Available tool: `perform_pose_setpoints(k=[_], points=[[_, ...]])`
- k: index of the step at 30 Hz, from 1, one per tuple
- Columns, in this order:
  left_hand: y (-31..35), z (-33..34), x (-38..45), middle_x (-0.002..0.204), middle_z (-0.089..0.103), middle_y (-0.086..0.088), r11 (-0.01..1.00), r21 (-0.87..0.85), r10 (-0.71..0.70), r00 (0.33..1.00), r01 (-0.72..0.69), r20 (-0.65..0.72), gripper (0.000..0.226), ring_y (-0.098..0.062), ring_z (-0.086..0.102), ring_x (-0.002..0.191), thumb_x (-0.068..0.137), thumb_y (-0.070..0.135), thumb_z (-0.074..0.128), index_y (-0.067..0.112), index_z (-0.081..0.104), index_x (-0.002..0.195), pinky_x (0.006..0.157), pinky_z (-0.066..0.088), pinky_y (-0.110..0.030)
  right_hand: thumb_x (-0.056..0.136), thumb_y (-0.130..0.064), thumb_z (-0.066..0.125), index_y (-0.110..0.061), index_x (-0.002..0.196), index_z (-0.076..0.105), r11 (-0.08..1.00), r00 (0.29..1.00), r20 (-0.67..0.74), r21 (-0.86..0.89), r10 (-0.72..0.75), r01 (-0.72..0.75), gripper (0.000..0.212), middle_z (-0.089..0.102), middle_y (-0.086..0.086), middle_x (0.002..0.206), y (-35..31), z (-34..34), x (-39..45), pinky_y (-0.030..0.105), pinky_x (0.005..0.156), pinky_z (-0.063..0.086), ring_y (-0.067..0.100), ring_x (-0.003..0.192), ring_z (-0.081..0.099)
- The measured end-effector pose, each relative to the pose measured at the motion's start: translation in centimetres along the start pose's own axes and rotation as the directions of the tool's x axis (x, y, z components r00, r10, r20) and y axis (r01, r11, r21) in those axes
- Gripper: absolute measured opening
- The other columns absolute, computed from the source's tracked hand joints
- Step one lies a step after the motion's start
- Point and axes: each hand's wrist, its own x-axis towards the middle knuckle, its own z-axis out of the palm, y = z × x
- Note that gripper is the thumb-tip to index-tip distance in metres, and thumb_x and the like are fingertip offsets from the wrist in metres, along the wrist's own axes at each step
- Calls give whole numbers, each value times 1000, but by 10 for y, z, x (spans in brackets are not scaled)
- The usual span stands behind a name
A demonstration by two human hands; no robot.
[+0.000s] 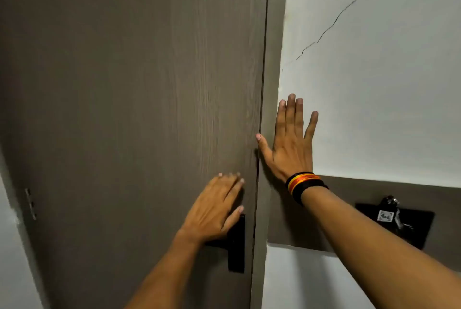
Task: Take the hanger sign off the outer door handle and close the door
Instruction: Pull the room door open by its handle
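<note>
A dark brown wood-grain door (129,99) fills the left and middle of the view, its edge flush against the frame (273,41). My left hand (214,208) lies flat on the door just above the black lock plate and handle (237,246), fingers spread and holding nothing. My right hand (289,141) is pressed flat on the frame and the white wall, fingers apart, with a striped band on the wrist. No hanger sign is in view.
A white wall (374,71) with a long crack lies right of the frame. Below it a brown panel carries a black card holder (396,223) with keys and a small tag. A door hinge (31,205) shows at the far left.
</note>
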Motion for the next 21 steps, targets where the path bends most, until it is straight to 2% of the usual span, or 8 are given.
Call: perform_pose_setpoints(k=[1, 3, 6, 10, 13, 15, 18, 21], points=[[-5, 20, -15, 139, 63, -17, 999, 11, 34, 999, -34, -8, 57, -33, 64, 123, 105, 47, 41, 5, 62, 137, 108, 52, -45, 100, -65, 33, -2, 163, 7, 1000, 1000, -19, -19, 11, -11, 93, 4, 21, 172, -2, 9, -2, 66, 124, 3, 36, 159, 1], [-13, 55, -41, 105, 68, -8, 999, 36, 22, 1000, -22, -1, 46, -26, 65, 87, 101, 51, 46, 12, 71, 106, 77, 55, -38, 99, -67, 33, -2, 163, 10, 999, 997, -77, -36, 12, -15, 94, 7, 21, 172, -3, 21, 0, 66, 124, 2, 35, 159, 3], [-15, 91, -70, 80, 60, -1, 997, 70, -44, 997, 39, 71, 48, -19, 56, 68, 94, 61, 54, 16, 64, 80, 58, 48, -34, 97, -69, 33, -3, 163, 12, 998, 989, -145, -60, -2, -7, 95, 12, 22, 171, -2, 29, 0, 66, 123, 2, 36, 158, 8], [-12, 117, -83, 70, 63, 3, 993, 52, -112, 984, 105, 141, 65, -15, 59, 59, 85, 80, 49, 19, 66, 71, 46, 43, -26, 97, -69, 34, -1, 162, 17, 997, 980, -197, -74, -8, -7, 95, 19, 24, 169, -1, 32, 0, 69, 121, 8, 39, 157, 14], [1, 130, -79, 59, 62, 4, 969, 32, -246, 949, 244, 198, 72, -14, 56, 49, 82, 88, 41, 21, 62, 63, 45, 47, -27, 96, -70, 36, -1, 161, 21, 997, 978, -207, -80, 2, -19, 96, 22, 26, 168, -4, 29, -1, 71, 120, 12, 41, 156, 18], [4, 133, -74, 44, 49, 6, 941, 53, -339, 921, 335, 192, 73, -11, 43, 39, 80, 91, 39, 24, 46, 51, 42, 36, -23, 96, -72, 34, -2, 161, 21, 995, 977, -212, -91, 11, -31, 96, 23, 26, 168, -3, 27, 0, 72, 120, 13, 42, 155, 19], [6, 136, -74, 38, 24, 11, 913, 50, -406, 894, 404, 187, 74, -7, 21, 34, 78, 91, 39, 25, 30, 47, 43, 17, -17, 96, -72, 34, -2, 160, 24, 994, 972, -234, -92, 33, -55, 95, 26, 27, 166, -5, 27, -2, 74, 118, 15, 43, 154, 22], [16, 142, -81, 39, 23, 11, 862, -23, -494, 851, 506, 178, 73, -7, 23, 34, 77, 90, 41, 25, 29, 48, 45, 17, -16, 97, -72, 33, -2, 159, 29, 995, 974, -218, -69, 56, -73, 93, 30, 27, 165, -7, 26, -7, 73, 117, 15, 45, 152, 26]])
